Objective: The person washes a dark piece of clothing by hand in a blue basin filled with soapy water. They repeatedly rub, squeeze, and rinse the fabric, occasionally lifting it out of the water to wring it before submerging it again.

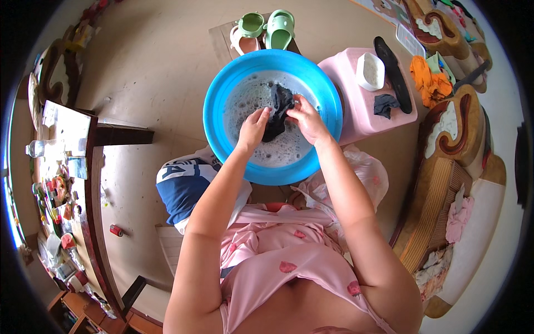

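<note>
A large blue plastic basin [212,121] of soapy water [246,100] stands before me, with foam and bubbles on its surface. Over the water a wet black cloth item [281,100], perhaps a sock, is stretched between my hands. My left hand [253,128] pinches its lower left side between thumb and fingers. On the other side, my right hand [308,121] grips the cloth's right edge with the fingers bent. The cloth's lower end hangs at the water; I cannot tell how much of it is under the foam.
Right of the basin, a pink plastic stool [354,121] bears a white oval container [370,72], a long black cloth item [392,73] and a small dark cloth [386,105]. Green clogs [280,31] sit beyond the basin. A table [89,196] stands left, a wooden sofa [429,196] right.
</note>
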`<state>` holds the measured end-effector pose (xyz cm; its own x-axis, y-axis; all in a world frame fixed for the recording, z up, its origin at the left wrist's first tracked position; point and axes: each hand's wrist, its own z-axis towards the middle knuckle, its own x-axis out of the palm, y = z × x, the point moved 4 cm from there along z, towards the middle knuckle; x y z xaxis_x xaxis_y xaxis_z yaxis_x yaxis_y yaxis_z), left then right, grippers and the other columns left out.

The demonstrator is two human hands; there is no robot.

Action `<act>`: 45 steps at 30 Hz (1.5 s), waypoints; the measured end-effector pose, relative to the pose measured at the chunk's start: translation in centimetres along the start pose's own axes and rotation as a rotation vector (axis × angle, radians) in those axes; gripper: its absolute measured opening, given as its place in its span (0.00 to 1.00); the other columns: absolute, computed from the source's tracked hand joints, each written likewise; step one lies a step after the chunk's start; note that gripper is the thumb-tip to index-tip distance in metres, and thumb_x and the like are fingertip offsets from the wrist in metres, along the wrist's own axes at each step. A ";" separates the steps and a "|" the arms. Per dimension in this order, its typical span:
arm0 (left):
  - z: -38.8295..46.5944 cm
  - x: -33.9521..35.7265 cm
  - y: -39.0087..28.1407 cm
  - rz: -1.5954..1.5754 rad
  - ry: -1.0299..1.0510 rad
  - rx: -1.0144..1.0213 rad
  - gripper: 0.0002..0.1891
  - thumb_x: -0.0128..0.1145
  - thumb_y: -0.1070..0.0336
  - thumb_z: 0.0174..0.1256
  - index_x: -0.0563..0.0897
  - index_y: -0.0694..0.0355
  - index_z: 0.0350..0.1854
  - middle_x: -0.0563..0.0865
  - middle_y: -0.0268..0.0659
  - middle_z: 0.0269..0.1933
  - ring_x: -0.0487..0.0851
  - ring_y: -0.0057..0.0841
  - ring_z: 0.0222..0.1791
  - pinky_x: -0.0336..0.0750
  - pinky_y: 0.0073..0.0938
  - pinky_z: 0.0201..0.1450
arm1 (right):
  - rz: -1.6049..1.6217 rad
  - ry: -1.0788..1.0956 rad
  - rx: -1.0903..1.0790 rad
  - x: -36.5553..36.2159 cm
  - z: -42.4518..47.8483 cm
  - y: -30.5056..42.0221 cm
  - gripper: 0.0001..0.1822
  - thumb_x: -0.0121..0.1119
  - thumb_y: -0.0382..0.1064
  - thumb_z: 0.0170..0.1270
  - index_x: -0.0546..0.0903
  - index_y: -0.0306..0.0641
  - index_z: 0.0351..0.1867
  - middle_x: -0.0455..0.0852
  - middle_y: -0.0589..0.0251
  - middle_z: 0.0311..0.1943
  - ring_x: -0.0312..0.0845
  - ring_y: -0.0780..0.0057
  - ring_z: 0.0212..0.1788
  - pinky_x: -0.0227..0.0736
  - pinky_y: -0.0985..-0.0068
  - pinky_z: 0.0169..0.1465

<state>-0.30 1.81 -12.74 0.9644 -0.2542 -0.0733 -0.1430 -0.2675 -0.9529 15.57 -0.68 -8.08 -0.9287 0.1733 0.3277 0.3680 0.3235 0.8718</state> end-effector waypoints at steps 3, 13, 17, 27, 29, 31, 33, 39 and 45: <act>-0.5 0.4 -1.9 -0.127 -0.059 0.048 0.19 0.55 0.54 0.65 0.78 0.67 0.45 0.83 0.37 0.36 0.78 0.19 0.38 0.71 0.22 0.44 | -0.080 0.110 -0.053 0.8 -0.1 -0.4 0.19 0.52 0.28 0.57 0.69 0.36 0.52 0.79 0.62 0.43 0.73 0.76 0.47 0.68 0.78 0.52; -1.0 0.2 -4.6 -0.397 0.115 0.154 0.10 0.51 0.67 0.67 0.74 0.63 0.48 0.79 0.32 0.44 0.76 0.18 0.44 0.70 0.21 0.47 | -0.057 0.012 -0.126 1.6 -0.2 0.8 0.12 0.60 0.42 0.63 0.79 0.35 0.40 0.80 0.71 0.33 0.73 0.87 0.36 0.67 0.86 0.41; -0.8 -0.1 -3.7 -0.261 -0.085 0.068 0.14 0.51 0.60 0.68 0.73 0.63 0.50 0.78 0.32 0.44 0.75 0.19 0.45 0.70 0.22 0.47 | -0.153 -0.047 -0.197 1.8 -0.5 1.2 0.10 0.61 0.40 0.62 0.80 0.35 0.39 0.81 0.72 0.30 0.73 0.87 0.34 0.68 0.87 0.39; -0.8 0.2 -4.6 -0.449 0.031 0.081 0.19 0.50 0.57 0.70 0.75 0.71 0.49 0.81 0.32 0.42 0.75 0.17 0.41 0.69 0.17 0.47 | -0.095 -0.140 -0.245 2.2 -1.1 2.9 0.11 0.57 0.43 0.65 0.79 0.38 0.35 0.73 0.78 0.23 0.65 0.89 0.27 0.62 0.87 0.32; -0.4 0.4 -4.3 -0.411 -0.003 0.027 0.20 0.49 0.56 0.70 0.75 0.71 0.50 0.81 0.32 0.43 0.75 0.17 0.43 0.68 0.18 0.49 | -0.217 -0.183 -0.325 1.7 -0.5 2.6 0.12 0.56 0.44 0.65 0.79 0.36 0.35 0.73 0.78 0.23 0.64 0.89 0.28 0.62 0.87 0.32; 1.1 0.1 -2.1 -0.151 -0.050 0.013 0.21 0.52 0.55 0.66 0.76 0.70 0.49 0.83 0.41 0.43 0.80 0.27 0.43 0.71 0.24 0.49 | -0.480 -0.255 -0.288 0.5 0.6 0.9 0.13 0.56 0.45 0.65 0.78 0.36 0.36 0.79 0.66 0.23 0.74 0.76 0.28 0.67 0.78 0.33; 2.4 -0.1 -0.2 0.123 -0.105 -0.020 0.22 0.55 0.54 0.63 0.77 0.70 0.48 0.84 0.48 0.41 0.82 0.34 0.43 0.72 0.28 0.48 | -0.724 -0.324 -0.266 -0.8 2.0 -1.4 0.13 0.56 0.45 0.64 0.78 0.36 0.37 0.82 0.58 0.24 0.79 0.66 0.29 0.70 0.72 0.33; 3.6 0.8 1.7 0.676 -0.036 -0.047 0.23 0.56 0.51 0.57 0.79 0.68 0.45 0.82 0.57 0.43 0.80 0.49 0.46 0.73 0.41 0.51 | -1.281 -0.332 -0.259 -1.8 4.2 -6.0 0.10 0.52 0.40 0.61 0.76 0.36 0.36 0.82 0.48 0.27 0.79 0.48 0.33 0.73 0.56 0.36; 3.2 0.9 0.1 0.888 0.031 -0.060 0.18 0.55 0.57 0.58 0.79 0.67 0.43 0.82 0.57 0.39 0.80 0.49 0.43 0.74 0.45 0.47 | -1.509 -0.262 -0.170 -3.0 4.6 -7.1 0.09 0.47 0.33 0.58 0.77 0.35 0.38 0.83 0.47 0.29 0.80 0.50 0.33 0.75 0.57 0.37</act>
<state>1.27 4.50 -13.87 0.4857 -0.4159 -0.7688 -0.8473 -0.0078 -0.5311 15.99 0.75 -16.89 -0.3803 -0.0480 -0.9236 -0.9022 0.2390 0.3591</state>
